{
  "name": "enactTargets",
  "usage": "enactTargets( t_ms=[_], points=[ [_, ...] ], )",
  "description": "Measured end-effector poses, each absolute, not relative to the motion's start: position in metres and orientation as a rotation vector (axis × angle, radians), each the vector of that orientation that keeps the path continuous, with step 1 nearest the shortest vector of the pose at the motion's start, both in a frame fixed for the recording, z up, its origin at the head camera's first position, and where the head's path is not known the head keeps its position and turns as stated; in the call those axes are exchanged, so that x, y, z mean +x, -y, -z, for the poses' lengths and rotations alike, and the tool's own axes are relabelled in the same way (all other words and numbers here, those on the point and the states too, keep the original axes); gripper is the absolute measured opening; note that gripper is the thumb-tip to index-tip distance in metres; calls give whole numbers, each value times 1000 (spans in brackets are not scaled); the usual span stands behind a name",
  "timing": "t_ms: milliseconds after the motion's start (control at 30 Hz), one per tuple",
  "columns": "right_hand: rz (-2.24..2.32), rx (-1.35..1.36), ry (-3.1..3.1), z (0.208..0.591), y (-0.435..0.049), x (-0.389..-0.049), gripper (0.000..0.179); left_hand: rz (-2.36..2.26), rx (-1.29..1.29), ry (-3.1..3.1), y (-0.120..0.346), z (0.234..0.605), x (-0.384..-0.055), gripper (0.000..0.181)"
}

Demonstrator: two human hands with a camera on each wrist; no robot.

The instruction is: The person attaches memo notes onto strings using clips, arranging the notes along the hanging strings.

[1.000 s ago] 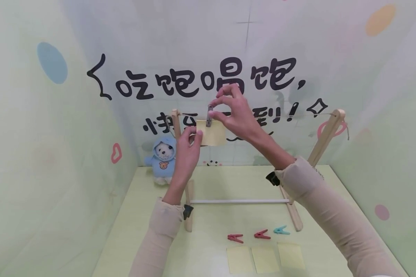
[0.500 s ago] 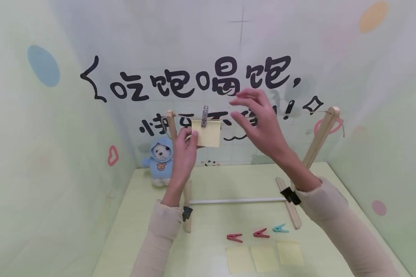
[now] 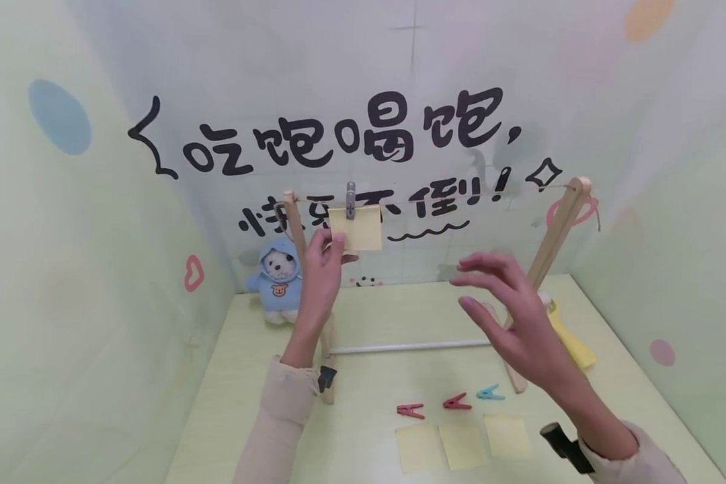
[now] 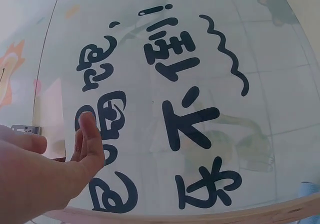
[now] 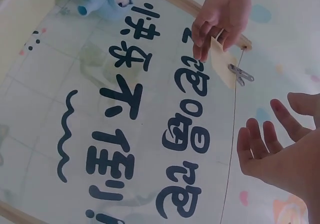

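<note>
A grey clothespin clips a pale yellow sticky note to a thin string between two wooden posts. My left hand is at the note's lower left corner, thumb in front and fingers behind. In the left wrist view that thumb stands apart from the fingers, with the note beside them; whether they touch it is hard to tell. My right hand holds nothing, its fingers spread and slightly bent, in front of the right post.
Two red clothespins and a blue one lie on the table, behind several sticky notes. A plush toy in blue stands at the back left. A white rod joins the frame's feet. Something yellow lies at the right.
My right hand has let go of the clothespin and moved right and down, away from the string. The left hand stays at the note, its fingers now showing more below the edge.
</note>
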State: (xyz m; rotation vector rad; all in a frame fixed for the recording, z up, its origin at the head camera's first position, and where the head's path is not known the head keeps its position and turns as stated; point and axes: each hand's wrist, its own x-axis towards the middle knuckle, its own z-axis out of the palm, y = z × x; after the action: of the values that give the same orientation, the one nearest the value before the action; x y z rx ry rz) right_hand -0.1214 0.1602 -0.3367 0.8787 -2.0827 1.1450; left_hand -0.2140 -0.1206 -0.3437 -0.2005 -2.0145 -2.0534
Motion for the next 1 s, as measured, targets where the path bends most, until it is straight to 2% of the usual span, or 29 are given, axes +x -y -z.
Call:
enactTargets(
  t_ms=[167,400,800,1000],
  points=[
    [-1150,792,2178,352,-171,-104,43,2047,-247,2021,124,366,-213,30],
    [-1152,725,2206,369,-181,-94,46,1896,-298,2118,120,428,-201,33],
    [-1143,708,2226,391,-191,-90,49,1541,-248,2626,116,573,-119,48],
    [-1168,702,2258,404,-195,-93,50,1438,-235,2816,101,622,-81,53]
  ],
)
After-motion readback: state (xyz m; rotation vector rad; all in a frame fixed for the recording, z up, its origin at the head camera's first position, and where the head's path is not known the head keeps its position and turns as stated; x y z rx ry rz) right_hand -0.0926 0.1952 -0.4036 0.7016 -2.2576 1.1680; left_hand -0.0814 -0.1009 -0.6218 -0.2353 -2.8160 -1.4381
